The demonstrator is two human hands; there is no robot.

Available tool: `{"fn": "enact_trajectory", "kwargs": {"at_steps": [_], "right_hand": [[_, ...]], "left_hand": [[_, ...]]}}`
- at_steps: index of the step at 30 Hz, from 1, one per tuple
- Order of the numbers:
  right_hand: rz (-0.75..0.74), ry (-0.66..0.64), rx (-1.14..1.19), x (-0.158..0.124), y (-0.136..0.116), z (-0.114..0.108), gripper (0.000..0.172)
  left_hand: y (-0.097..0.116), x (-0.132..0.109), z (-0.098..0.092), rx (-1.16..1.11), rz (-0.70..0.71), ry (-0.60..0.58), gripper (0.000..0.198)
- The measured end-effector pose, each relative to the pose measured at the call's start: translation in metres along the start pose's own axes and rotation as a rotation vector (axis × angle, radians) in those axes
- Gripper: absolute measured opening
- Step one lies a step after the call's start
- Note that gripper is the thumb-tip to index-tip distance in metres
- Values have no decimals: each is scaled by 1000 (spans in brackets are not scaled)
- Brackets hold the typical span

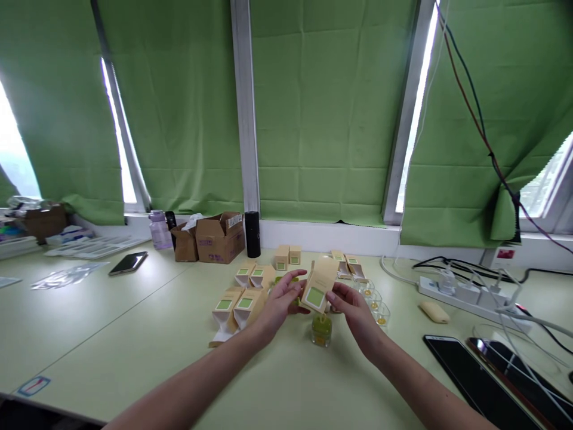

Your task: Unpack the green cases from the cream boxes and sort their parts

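Note:
A small tan cardboard box (321,276) with a green label is tilted between my hands above the table. My right hand (358,313) pinches its lower right edge. On the other side, my left hand (283,298) has its fingers curled at the box's left edge; some of those fingertips are hidden behind it. Just below the box stands a small glass jar (321,331) with green contents. Tan boxes with green labels (245,303) lie to the left of my left hand, their flaps open. Several clear glass cups (374,304) with yellow centres stand beyond my right hand.
Two closed tan boxes (282,258) stand at the back, near a black cylinder (252,234) and an opened brown carton (220,239). Right of my hands are a power strip (470,301) with cables, a cream oval object (434,312) and a dark phone (461,373). Another phone (128,263) lies left.

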State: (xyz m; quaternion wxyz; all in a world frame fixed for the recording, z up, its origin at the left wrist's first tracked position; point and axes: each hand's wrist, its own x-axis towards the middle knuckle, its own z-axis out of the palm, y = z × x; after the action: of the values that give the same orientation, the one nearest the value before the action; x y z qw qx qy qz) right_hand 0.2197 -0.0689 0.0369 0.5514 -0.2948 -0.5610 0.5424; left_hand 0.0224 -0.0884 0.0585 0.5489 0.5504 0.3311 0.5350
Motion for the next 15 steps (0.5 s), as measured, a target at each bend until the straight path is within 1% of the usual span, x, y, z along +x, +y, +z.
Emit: {"fn": "enact_trajectory", "kwargs": {"at_steps": [1,3,5,7,10,15], "right_hand": [[2,24,0,3,3,-3,54],[15,43,7,7,8,-10,51],[29,43,38,11,11,-13,48],[40,56,87,12,11,-14,48],[53,87,149,11,9,-12,51],[55,113,191,9,9,-11,53]], "left_hand": [[1,1,0,13,10,-26,44],[2,4,3,59,41,-77,51],[0,8,7,128,90,-92,57],[-3,13,12,196,141,-76,57],[-8,18,20,257,188,-50,52],[-16,20,24,192,217,-32,52]]}}
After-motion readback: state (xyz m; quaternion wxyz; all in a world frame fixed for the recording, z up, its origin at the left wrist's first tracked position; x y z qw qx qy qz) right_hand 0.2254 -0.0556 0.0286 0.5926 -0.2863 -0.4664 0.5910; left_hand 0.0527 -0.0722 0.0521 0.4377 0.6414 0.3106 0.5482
